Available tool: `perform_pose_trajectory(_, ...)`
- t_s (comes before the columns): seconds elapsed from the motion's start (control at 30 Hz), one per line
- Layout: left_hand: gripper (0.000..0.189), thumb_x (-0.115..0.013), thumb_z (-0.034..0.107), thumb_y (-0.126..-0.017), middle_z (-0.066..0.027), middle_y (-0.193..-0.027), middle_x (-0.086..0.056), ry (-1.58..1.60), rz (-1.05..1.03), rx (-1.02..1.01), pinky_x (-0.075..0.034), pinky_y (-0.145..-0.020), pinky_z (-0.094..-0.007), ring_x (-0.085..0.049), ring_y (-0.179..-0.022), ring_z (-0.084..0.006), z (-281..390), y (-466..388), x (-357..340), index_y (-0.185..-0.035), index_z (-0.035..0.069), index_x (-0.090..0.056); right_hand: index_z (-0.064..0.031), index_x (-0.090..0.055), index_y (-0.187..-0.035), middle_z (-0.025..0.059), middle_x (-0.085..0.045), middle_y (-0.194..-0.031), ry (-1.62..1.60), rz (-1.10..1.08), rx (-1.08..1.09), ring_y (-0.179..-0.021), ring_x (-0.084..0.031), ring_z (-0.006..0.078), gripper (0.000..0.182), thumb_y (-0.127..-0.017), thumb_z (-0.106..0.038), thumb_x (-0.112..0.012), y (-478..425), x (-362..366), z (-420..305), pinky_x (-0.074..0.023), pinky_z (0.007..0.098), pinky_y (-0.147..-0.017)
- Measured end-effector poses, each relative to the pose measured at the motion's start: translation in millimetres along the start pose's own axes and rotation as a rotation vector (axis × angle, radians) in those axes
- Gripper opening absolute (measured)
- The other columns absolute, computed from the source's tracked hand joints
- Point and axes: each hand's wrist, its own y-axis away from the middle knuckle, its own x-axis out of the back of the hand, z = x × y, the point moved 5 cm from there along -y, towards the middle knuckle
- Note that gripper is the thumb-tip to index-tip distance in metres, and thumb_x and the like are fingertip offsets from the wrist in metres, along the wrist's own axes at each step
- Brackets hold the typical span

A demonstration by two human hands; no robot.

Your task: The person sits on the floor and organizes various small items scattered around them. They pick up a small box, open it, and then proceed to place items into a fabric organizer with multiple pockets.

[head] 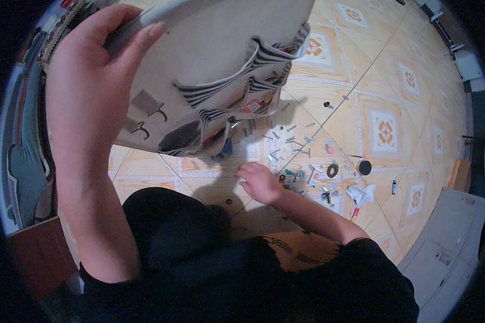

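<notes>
My left hand (93,72) grips the upper edge of a beige hanging organizer (178,48) with striped fabric pockets, holding it up at a tilt. Two dark hooks (161,112) are fixed near its lower left. A red-and-white packet (254,105) shows in one pocket; other pocket contents are hard to make out. Just below the organizer, my right hand (260,182) is low over the tiled floor, fingers curled. Whether it pinches something small is unclear. Loose screws (293,143) and other small hardware lie scattered beyond and beside it.
To the right on the tiles lie a brown tape roll (332,170), a small box (315,176), a round black container (364,167), crumpled white tissue (361,194) and a small bottle (394,187). A grey cabinet (440,246) borders the right side.
</notes>
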Motion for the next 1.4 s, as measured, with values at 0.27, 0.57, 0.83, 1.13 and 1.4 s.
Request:
perform_pose_trajectory(0.27, 0.029, -0.075, 0.017, -0.086, -0.0072, -0.096, -0.069, 0.056, 0.061, -0.073, -0.051, -0.078, -0.0247, -0.064, -0.085, -0.0124, -25.3, -18.7, -15.2, -0.108, -0.001, -0.067, -0.0073, -0.065, -0.108, 0.0101, -0.061, -0.123, 0.133, -0.034, 0.416, -0.115, -0.054, 0.0272, 0.027, -0.086, -0.013, -0.051, -124.9, -113.9, -59.2, -0.0458, 0.0418, -0.094)
perform_pose_trajectory(0.57, 0.031, -0.075, 0.014, -0.086, -0.0063, -0.100, -0.069, 0.220, 0.098, 0.016, -0.051, -0.076, -0.0243, -0.064, -0.087, -0.0126, -60.6, -15.1, -19.1, -0.111, -0.001, -0.067, -0.0058, -0.060, -0.092, 0.0079, -0.058, -0.102, 0.092, -0.219, 0.247, -0.102, -0.057, 0.0261, 0.015, -0.081, -0.014, -0.055, -78.6, -188.1, 10.6, -0.0488, 0.0363, -0.087)
perform_pose_trajectory(0.83, 0.031, -0.072, 0.017, -0.088, -0.0094, -0.107, -0.069, -0.066, 0.229, -0.052, -0.055, -0.081, -0.0256, -0.067, -0.097, -0.0150, -103.2, -7.9, 7.8, -0.117, 0.006, -0.067, -0.0044, -0.059, -0.101, 0.0097, -0.061, -0.096, -0.183, 0.287, -0.111, -0.083, -0.059, 0.0238, 0.018, -0.084, -0.010, -0.058, -45.3, -46.3, 41.8, -0.0504, 0.0340, -0.074)
perform_pose_trajectory(1.13, 0.035, -0.067, 0.021, -0.091, -0.0111, -0.117, -0.067, -0.444, 0.096, -0.057, -0.054, -0.090, -0.0309, -0.064, -0.110, -0.0187, -92.5, 12.9, 47.7, -0.124, 0.010, -0.063, 0.0025, -0.054, -0.109, 0.0138, -0.066, -0.087, -0.349, 0.191, -0.908, -0.082, -0.066, 0.0288, 0.045, -0.086, -0.034, -0.068, -38.2, 10.6, 136.0, -0.0522, 0.0375, -0.074)
perform_pose_trajectory(1.4, 0.038, -0.071, 0.023, -0.089, -0.0112, -0.105, -0.068, -0.166, 0.102, 0.137, -0.052, -0.084, -0.0284, -0.064, -0.097, -0.0167, -97.3, 11.8, 29.1, -0.119, 0.001, -0.065, 0.0023, -0.050, -0.109, 0.0253, -0.067, -0.100, -0.064, 0.188, -1.073, -0.095, -0.066, 0.0424, 0.030, -0.092, -0.022, -0.055, -83.7, -5.0, 130.7, -0.0524, 0.0487, -0.081)
